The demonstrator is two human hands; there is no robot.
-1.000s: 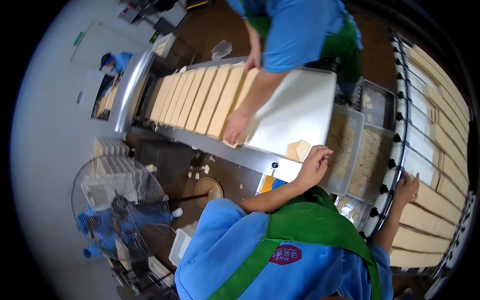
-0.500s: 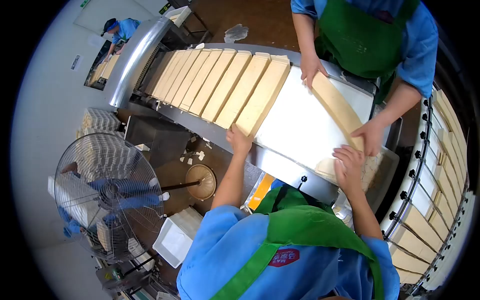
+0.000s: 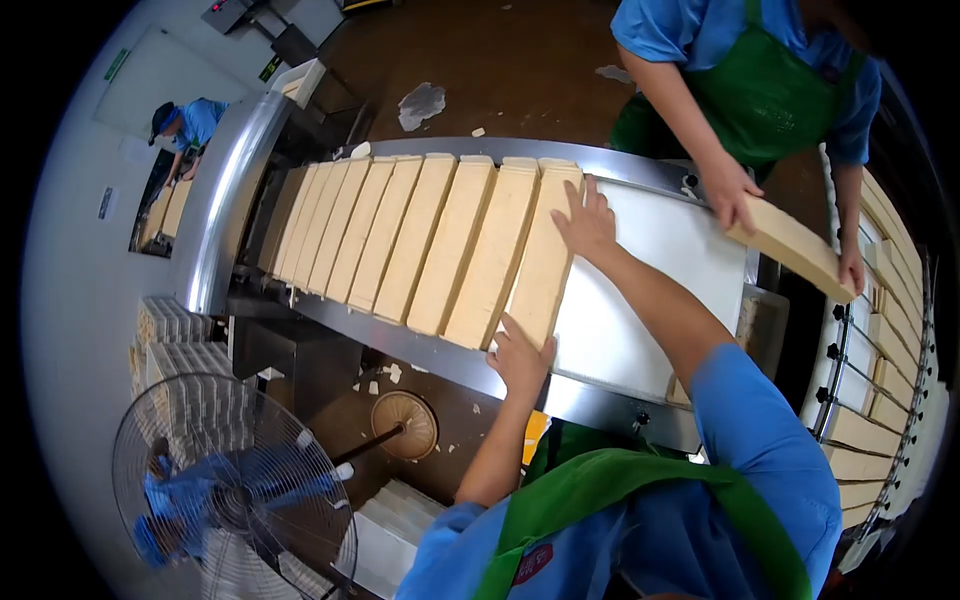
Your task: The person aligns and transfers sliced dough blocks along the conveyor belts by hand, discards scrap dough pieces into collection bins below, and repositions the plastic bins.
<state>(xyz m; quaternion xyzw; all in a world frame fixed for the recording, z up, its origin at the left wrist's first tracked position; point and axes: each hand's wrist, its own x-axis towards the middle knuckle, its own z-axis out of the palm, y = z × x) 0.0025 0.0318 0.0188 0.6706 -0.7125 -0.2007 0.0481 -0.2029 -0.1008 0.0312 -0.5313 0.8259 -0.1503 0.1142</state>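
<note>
A row of long, pale yellow slabs (image 3: pixel 425 245) lies side by side across the conveyor; what they are made of I cannot tell. My left hand (image 3: pixel 522 362) grips the near end of the rightmost slab (image 3: pixel 545 262), with its thumb on the right side. At that slab's far end, my right hand (image 3: pixel 588 225) holds on, fingers over the end and edge. The slab rests against the row. Across the conveyor, a co-worker's hands (image 3: pixel 732 192) carry another slab (image 3: pixel 792 243) by both ends, above the gap beside a second rack.
White belt surface (image 3: pixel 640 270) extends right of my slab. At the right edge, a rack (image 3: pixel 865 440) holds several more slabs. A curved metal hood (image 3: pixel 225 205) covers the conveyor's left end. A large fan (image 3: pixel 235 500) and stacked white trays (image 3: pixel 190 370) stand lower left.
My right hand has left the co-worker's slab and crossed to the far end of the rightmost slab in the row. The co-worker has moved the other slab right, off the belt.
</note>
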